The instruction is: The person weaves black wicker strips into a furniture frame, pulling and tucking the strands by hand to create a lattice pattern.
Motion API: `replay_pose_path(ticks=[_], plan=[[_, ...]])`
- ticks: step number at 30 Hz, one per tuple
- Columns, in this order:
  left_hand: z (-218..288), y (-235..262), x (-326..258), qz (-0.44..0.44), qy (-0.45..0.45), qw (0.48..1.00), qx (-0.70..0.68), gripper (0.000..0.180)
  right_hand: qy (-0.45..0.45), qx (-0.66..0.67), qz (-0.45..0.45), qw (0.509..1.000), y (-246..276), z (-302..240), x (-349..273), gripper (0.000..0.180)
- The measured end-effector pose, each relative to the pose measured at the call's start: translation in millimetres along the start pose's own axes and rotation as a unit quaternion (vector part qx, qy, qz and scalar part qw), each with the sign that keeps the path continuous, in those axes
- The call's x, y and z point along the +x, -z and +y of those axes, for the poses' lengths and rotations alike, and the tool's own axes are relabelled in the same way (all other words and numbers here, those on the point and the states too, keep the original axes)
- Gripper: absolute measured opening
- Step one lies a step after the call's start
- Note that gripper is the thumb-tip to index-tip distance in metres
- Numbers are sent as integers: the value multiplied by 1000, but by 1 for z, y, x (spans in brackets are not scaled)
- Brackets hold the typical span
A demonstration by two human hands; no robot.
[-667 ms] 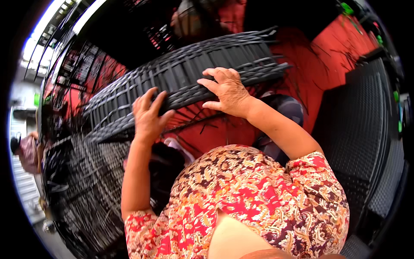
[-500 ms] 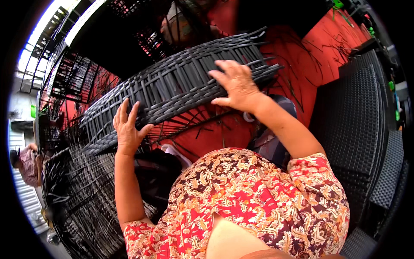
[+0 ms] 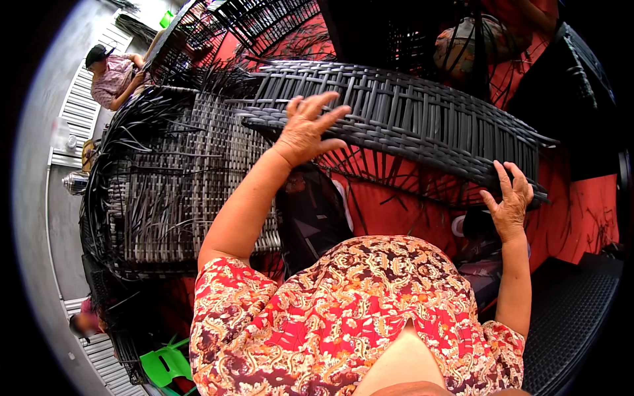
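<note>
A long black-and-grey woven panel (image 3: 409,112) is held out in front of the body, slanted from the upper left down to the right above a red floor (image 3: 386,214); how it is supported from below cannot be told. Its two long edges are finished with thick braided rims, between which flat upright strips are set side by side. The left hand (image 3: 309,132) is placed at the left part of the near rim, its grip spread wide, with fingers and thumb well apart over the weave. The right hand (image 3: 510,201) is placed at the right end of the same rim, its fingers slightly bent and its thumb set apart; whether the rim is grasped by this grip cannot be told. To the left, a large grey woven piece (image 3: 165,198) is fringed with loose black strands, and its far edge is partly covered by the panel's left end. Near the left wall, a clear container (image 3: 61,135) and a shiny metal pot (image 3: 76,183) can be seen, though their contents cannot be made out. A green chair (image 3: 162,365) is seen at the lower left, and dark woven sheets (image 3: 568,313) are laid at the lower right.
</note>
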State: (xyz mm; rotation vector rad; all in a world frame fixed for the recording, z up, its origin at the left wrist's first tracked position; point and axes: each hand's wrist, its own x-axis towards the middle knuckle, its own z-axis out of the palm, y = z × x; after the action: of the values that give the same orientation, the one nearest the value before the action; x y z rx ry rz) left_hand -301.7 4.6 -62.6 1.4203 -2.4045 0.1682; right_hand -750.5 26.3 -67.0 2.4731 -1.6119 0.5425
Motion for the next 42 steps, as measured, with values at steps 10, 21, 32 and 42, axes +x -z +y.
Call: replay_pose_path(ticks=[10,21,32,42], plan=[[-38,0,-21,-66,48,997,1,59,-3,-22,-17,1000,-4,12,-1,66],[-74,3,-51,-14,78,996,43,61,-39,-21,-3,999,1,30,-11,65],[-83,-10,11,120,104,983,-97,31,20,87,57,994,-6,5,74,54],[-63,-48,94,-120,97,988,-23,59,58,84,-150,983,-88,-66,188,67]])
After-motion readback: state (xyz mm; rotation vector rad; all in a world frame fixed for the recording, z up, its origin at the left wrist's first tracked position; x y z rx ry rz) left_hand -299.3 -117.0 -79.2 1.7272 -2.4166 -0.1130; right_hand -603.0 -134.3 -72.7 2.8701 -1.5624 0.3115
